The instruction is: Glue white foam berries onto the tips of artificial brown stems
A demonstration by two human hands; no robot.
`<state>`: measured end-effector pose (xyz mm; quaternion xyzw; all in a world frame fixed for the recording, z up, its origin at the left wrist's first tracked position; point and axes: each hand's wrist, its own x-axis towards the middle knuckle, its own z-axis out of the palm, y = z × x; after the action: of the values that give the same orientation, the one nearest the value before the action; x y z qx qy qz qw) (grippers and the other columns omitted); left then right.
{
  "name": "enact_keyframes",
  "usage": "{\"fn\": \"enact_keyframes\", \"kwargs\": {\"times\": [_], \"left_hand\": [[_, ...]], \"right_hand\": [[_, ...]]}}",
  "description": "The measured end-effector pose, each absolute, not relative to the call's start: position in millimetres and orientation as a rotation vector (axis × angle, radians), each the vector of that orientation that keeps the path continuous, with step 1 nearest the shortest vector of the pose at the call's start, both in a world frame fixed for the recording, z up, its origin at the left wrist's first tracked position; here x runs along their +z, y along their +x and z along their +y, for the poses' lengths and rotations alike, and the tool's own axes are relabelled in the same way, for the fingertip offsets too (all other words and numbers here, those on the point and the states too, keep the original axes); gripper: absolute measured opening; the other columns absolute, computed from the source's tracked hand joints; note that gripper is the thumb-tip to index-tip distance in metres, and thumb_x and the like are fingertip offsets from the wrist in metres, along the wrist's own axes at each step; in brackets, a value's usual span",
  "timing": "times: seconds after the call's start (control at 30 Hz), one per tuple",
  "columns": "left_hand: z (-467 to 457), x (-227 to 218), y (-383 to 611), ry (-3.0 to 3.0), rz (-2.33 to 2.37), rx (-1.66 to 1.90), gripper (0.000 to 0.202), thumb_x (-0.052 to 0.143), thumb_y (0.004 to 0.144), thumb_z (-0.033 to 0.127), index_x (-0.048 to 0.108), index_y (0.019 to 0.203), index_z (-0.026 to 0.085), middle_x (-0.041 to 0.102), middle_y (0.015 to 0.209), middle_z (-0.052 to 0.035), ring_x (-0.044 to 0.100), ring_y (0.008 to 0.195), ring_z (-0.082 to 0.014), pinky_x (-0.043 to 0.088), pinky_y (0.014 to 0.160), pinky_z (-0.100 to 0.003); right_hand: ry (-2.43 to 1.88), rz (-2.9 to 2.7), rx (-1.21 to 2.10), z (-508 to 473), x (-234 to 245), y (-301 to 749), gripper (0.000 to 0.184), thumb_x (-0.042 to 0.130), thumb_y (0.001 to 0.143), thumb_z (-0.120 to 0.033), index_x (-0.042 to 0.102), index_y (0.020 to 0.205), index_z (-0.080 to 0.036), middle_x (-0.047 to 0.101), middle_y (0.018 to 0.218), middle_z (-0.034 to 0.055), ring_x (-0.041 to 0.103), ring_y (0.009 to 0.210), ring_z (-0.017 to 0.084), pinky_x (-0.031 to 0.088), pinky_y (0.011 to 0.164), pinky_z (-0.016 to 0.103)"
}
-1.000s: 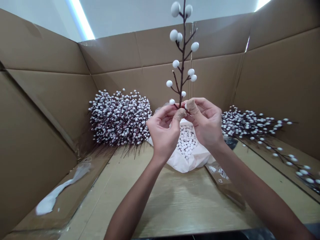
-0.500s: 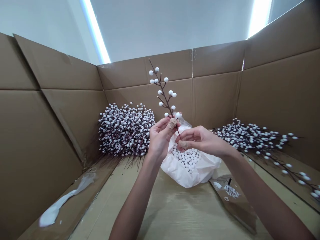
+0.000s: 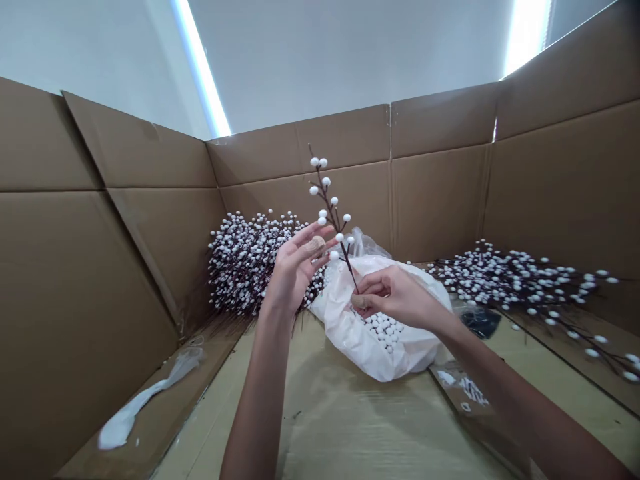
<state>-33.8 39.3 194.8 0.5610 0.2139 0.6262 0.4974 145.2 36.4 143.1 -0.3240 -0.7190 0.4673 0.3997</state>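
Note:
A brown berry stem (image 3: pixel 329 212) with white berries stands nearly upright, leaning left, in front of me. My right hand (image 3: pixel 387 293) pinches its bare lower end between thumb and fingers. Just left of the stem, my left hand (image 3: pixel 303 261) has its fingers apart, the tips close to the berries; whether they touch is hard to tell. Tape wraps the left thumb. Below the right hand lies an open white plastic bag (image 3: pixel 370 357), with loose white berries (image 3: pixel 384 329) inside it.
A thick bundle of berry stems (image 3: pixel 245 260) lies at the back left, and a looser pile (image 3: pixel 505 273) at the right. Cardboard walls (image 3: pixel 310 200) surround the table (image 3: pixel 340 427). A strip of white plastic (image 3: pixel 130 413) lies at left, white scraps (image 3: pixel 473 392) at right.
My left hand has let go of the stem and moved left with its fingers opened. The right hand still holds the lower end; the stem is lower and has turned. The view has shifted slightly.

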Motion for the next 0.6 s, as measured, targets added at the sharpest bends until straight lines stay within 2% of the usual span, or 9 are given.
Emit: {"fn": "enact_keyframes", "kwargs": {"times": [0.13,0.27,0.43,0.6], "left_hand": [[33.4,192.9,-20.0,1.379,0.609,1.810,0.028,0.078,0.062,0.018,0.070,0.089,0.016,0.069,0.089,-0.0042,0.065,0.078,-0.0125,0.050,0.069,-0.021],[36.2,190.3,-15.2,1.260,0.674,1.956,0.031,0.080,0.057,0.015,0.067,0.086,0.014,0.067,0.075,-0.0011,0.063,0.067,-0.0093,0.047,0.060,-0.018],[39.1,190.0,-15.8,1.188,0.631,1.914,0.028,0.080,0.054,0.013,0.065,0.078,0.014,0.067,0.073,0.0004,0.060,0.059,-0.0067,0.042,0.051,-0.016],[38.8,190.5,-15.9,1.195,0.625,1.819,0.026,0.081,0.053,0.013,0.067,0.076,0.013,0.068,0.075,-0.0003,0.059,0.057,-0.0057,0.040,0.047,-0.015]], "right_hand": [[-0.823,-1.931,0.988,34.5,130.9,132.6,0.016,0.058,0.077,-0.021,0.064,0.065,-0.013,0.065,0.065,0.0043,0.061,0.059,0.013,0.051,0.058,0.025],[-0.919,-1.964,0.756,29.0,127.7,123.7,0.014,0.055,0.077,-0.016,0.065,0.067,-0.014,0.067,0.065,0.0039,0.061,0.058,0.014,0.047,0.057,0.024],[-1.011,-2.006,0.495,26.5,123.5,118.0,0.018,0.054,0.081,-0.018,0.064,0.067,-0.016,0.070,0.066,0.0046,0.061,0.059,0.016,0.042,0.057,0.026],[-1.031,-2.014,0.425,25.9,118.5,114.0,0.019,0.054,0.083,-0.018,0.064,0.067,-0.016,0.071,0.070,0.0054,0.061,0.061,0.016,0.041,0.059,0.027]]}}
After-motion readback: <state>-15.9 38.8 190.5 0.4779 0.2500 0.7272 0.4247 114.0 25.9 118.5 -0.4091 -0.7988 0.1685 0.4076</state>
